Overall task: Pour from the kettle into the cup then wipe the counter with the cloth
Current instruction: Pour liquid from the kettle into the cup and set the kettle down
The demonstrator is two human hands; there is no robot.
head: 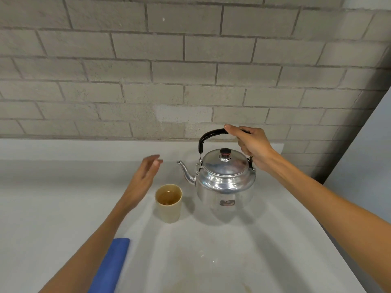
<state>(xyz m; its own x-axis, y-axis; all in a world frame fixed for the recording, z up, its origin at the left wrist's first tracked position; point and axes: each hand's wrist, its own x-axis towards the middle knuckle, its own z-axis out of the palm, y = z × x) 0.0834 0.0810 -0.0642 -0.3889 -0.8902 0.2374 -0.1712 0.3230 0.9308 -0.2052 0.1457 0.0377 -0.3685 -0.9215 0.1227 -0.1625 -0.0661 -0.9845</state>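
A shiny metal kettle (225,182) stands upright on the white counter (211,261), spout pointing left. My right hand (251,146) grips its black arched handle from above. A beige cup (168,203) sits just left of the kettle, below the spout, with a little brownish liquid inside. My left hand (143,180) hovers open beside the cup's left, fingers apart, not touching it. A folded blue cloth (110,267) lies at the near left, partly under my left forearm.
A grey brick wall (190,70) rises directly behind the counter. The counter's right edge (330,240) runs diagonally toward me. Faint stains mark the counter surface near the front (201,254).
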